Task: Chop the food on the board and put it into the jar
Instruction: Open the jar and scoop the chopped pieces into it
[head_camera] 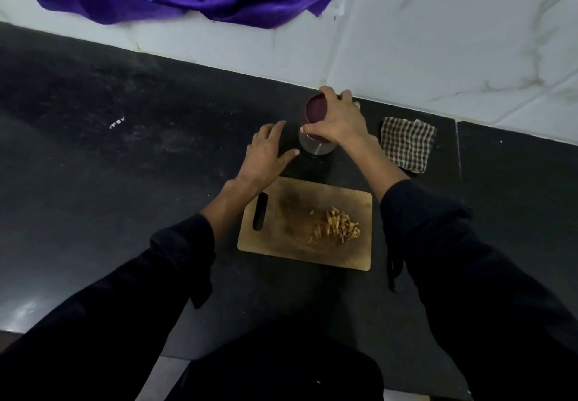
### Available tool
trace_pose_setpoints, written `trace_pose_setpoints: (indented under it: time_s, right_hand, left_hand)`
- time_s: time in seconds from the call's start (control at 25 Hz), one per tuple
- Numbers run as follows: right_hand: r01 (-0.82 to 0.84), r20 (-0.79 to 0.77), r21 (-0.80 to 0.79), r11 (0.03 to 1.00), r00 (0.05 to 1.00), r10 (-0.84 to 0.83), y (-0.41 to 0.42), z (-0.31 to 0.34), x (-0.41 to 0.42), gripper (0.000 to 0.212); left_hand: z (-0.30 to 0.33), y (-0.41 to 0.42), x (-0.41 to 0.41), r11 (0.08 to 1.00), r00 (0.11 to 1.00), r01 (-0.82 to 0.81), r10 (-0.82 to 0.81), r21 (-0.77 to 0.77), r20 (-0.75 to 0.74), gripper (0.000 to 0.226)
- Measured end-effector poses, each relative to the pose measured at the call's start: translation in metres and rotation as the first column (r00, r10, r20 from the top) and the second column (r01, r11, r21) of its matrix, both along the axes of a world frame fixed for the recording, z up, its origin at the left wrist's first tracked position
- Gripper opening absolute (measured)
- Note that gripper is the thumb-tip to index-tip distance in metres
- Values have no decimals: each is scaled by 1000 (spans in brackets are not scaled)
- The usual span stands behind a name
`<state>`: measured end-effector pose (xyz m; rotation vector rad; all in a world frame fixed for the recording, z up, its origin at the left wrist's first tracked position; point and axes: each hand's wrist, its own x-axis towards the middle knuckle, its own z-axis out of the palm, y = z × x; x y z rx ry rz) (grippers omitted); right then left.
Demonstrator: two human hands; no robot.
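Half jar (316,147) hidden under right hand (337,122).

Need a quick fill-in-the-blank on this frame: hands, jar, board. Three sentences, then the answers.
1. The right hand grips the ____ of the jar.
2. The chopped food lies in a heap on the wooden ____.
3. The checked cloth lies on the counter to the ____ of the jar.

Answers: lid; board; right

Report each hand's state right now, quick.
Left hand: open, fingers spread, holding nothing, beside the jar.
Right hand: gripping the dark red round lid, tilted atop the steel jar.
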<state>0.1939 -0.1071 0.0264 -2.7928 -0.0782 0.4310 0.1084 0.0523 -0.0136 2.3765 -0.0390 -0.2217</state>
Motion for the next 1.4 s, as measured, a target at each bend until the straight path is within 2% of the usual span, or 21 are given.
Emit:
trace_pose_setpoints:
  time_s: [0.08, 0.16, 0.24, 0.28, 0.36, 0.44, 0.48, 0.56, 0.72, 0.92, 1.0, 1.08, 1.12, 1.24, 1.32, 1.4]
  right_hand:
    - [67, 23, 95, 993, 997, -69, -6, 2, -4, 88]
    - [167, -18, 368, 915, 985, -172, -16, 10, -19, 84]
    - [291, -178, 646, 706, 956, -231, -28, 22, -51, 76]
    - [370, -289, 728, 578, 929, -230, -33, 27, -71, 71]
    - [499, -465, 787, 364, 866, -182, -41, 31, -113, 65]
    - [562, -550, 788, 250, 826, -121, -45, 29, -150, 67]
    - [575, -569, 784, 234, 816, -97, -46, 29, -166, 68]
    - [575, -581, 776, 259, 811, -60, -49, 29, -192, 71]
    - [498, -532, 768, 404, 846, -32, -62, 30, -229, 74]
    - [460, -467, 800, 385, 880, -79, -73, 18, -260, 71]
    - [317, -334, 799, 511, 941, -61, -78, 16, -265, 79]
    - [169, -233, 777, 607, 972, 28, -86, 14, -267, 85]
    - [149, -235, 781, 606, 970, 64, -90, 14, -268, 84]
    - [315, -397, 775, 548, 917, 36, -93, 18, -267, 85]
    - [341, -450, 736, 585, 892, 45, -92, 21, -270, 76]
    - [319, -424, 760, 566, 904, 60, -93, 17, -274, 63]
  left_hand:
    - [3, 4, -4, 997, 1000, 0, 0, -74, -7, 68]
    - [9, 6, -17, 973, 999, -54, 52, -223, -16, 69]
    - [14, 6, -34, 875, 985, -174, 152, -452, -84, 74]
    - [19, 4, -45, 795, 972, -233, 181, -560, -148, 78]
    - [26, -2, -65, 656, 955, -287, 143, -698, -258, 85]
    - [34, -9, -83, 607, 959, -255, 56, -753, -279, 85]
    - [37, -14, -92, 599, 965, -223, 24, -769, -262, 84]
    - [40, -23, -108, 609, 978, -182, 26, -772, -209, 73]
    - [42, -39, -141, 614, 978, -210, 120, -761, -173, 44]
    - [40, -54, -162, 576, 960, -265, 87, -773, -265, 35]
    - [41, -55, -169, 531, 924, -353, 71, -771, -375, 36]
    - [39, -53, -173, 516, 914, -375, 67, -770, -400, 34]
    - [36, -52, -174, 521, 922, -359, 71, -774, -380, 32]
    - [35, -49, -177, 535, 949, -300, 81, -790, -305, 29]
    - [37, -50, -178, 559, 957, -274, 79, -782, -278, 38]
    - [37, -48, -178, 577, 963, -246, 55, -779, -263, 50]
